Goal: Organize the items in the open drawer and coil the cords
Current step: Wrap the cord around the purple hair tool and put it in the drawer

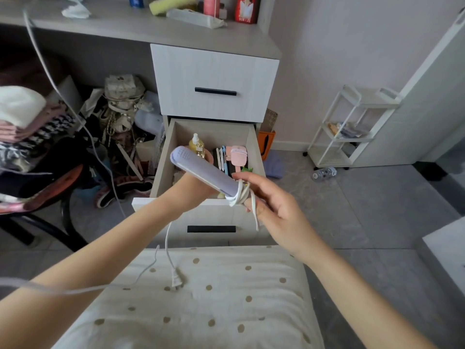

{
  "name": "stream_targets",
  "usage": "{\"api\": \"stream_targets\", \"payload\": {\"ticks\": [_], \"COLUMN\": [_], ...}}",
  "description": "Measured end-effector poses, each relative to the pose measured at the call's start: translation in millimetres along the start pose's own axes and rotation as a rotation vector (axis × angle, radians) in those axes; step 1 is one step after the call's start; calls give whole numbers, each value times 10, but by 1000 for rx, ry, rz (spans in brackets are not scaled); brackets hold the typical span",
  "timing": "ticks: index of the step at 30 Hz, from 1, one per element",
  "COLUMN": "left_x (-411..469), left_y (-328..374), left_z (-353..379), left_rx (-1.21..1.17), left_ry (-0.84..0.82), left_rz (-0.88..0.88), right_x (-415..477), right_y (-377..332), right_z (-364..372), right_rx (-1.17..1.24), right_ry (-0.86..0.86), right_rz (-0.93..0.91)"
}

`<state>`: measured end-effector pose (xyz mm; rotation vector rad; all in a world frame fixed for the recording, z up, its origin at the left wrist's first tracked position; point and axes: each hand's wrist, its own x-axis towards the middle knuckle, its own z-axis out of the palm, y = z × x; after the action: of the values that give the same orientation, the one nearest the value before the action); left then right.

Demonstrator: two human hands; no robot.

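Above the open drawer (163, 159), the left hand (193, 185) supports a lavender hair straightener (201, 170). Its fingers are hidden, so its grip is unclear. The right hand (274, 210) pinches the white cord (240, 195) wound round the straightener's near end.

Lilac hair straightener (201, 170), white cord (241, 195), tan-dotted cushion (226, 298)

Only one camera is in play, worn on the person's head. It faces forward and steeply down, over the dotted cushion (201, 311) at the bottom edge. The wide lens bows the room's straight lines. The left hand (195, 185) and right hand (271, 202) sit close, mid-frame, gripping the lilac hair iron (201, 170) and its white cord (239, 195). The open drawer (163, 157) lies just beyond them. The desk top (125, 23) and white rack (332, 157) sit farther off, toward the edges.
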<state>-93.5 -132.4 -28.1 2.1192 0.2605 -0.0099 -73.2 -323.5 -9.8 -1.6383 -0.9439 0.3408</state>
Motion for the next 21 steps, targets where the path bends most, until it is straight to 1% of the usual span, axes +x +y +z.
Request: {"api": "stream_targets", "payload": {"ticks": [1, 2, 3, 6, 9, 12, 15, 18, 21], "left_x": [-18, -42, -67, -133, -178, -214, -287, -371, -421], "left_y": [50, 79, 98, 77, 120, 190, 259, 380, 465], "left_z": [30, 42, 51, 109, 179, 202, 166, 162, 226], "left_rx": [33, 39, -9, -41, 48, 132, 344, 522, 589], "left_ry": [-19, -5, 19, 73, 42, 45, 78, 40, 2], "left_rz": [51, 72, 89, 184, 274, 255, 252, 275, 302], "right_x": [2, 8, 17, 51, 116, 160, 169, 180, 187], "right_y": [-1, -5, 3, 40, 147, 265, 371, 452, 447], "right_z": [5, 8, 4, -33, -118, -214, -339, -387, -316], "right_rx": [-4, 8, 35, 168, 169, 68, -105, -212, -356], "right_ry": [14, 36, 79, 268, 417, 505, 561, 553, 501], "right_rz": [-10, -18, -10, 91, 158, 177, 202, 253, 293]}}
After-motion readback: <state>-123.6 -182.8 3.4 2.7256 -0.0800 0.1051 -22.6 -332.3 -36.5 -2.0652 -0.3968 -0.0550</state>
